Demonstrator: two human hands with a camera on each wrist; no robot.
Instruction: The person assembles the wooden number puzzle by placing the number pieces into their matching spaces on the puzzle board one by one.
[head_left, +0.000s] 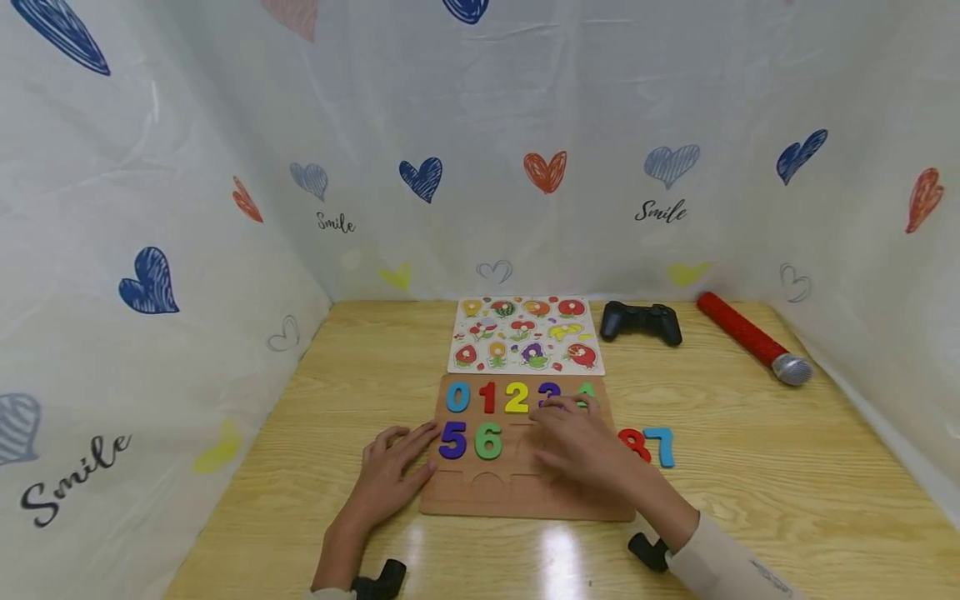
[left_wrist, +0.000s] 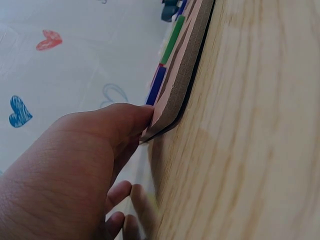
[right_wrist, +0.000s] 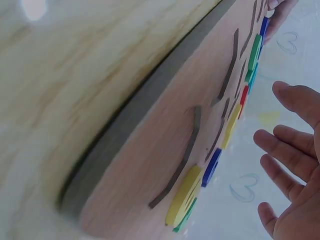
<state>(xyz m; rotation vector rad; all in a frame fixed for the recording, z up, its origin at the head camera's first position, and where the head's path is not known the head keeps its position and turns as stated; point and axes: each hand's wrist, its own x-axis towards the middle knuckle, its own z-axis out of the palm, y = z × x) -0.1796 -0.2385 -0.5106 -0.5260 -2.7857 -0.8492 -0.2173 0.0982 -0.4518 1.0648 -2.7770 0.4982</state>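
A brown wooden number board [head_left: 480, 496] lies on the table with coloured numerals set in it: blue 0, red 1, yellow 2, purple 3, green 4, then purple 5 [head_left: 453, 440] and green 6 [head_left: 488, 441]. My left hand [head_left: 390, 475] rests at the board's left edge, its fingers fairly straight and touching the rim. Over the right half hovers my right hand [head_left: 581, 442], fingers spread and holding nothing in the right wrist view. A yellow piece [right_wrist: 185, 195] sits on the board there; the hand hides it from the head view. Red 8 [head_left: 634, 445] and blue 7 [head_left: 662, 447] lie right of the board.
A fruit picture board [head_left: 525, 335] lies directly behind the number board. To its right are a black game controller [head_left: 641, 323] and a red microphone [head_left: 753, 337] with a silver head. A heart-printed curtain [head_left: 480, 225] borders the table at the back and sides.
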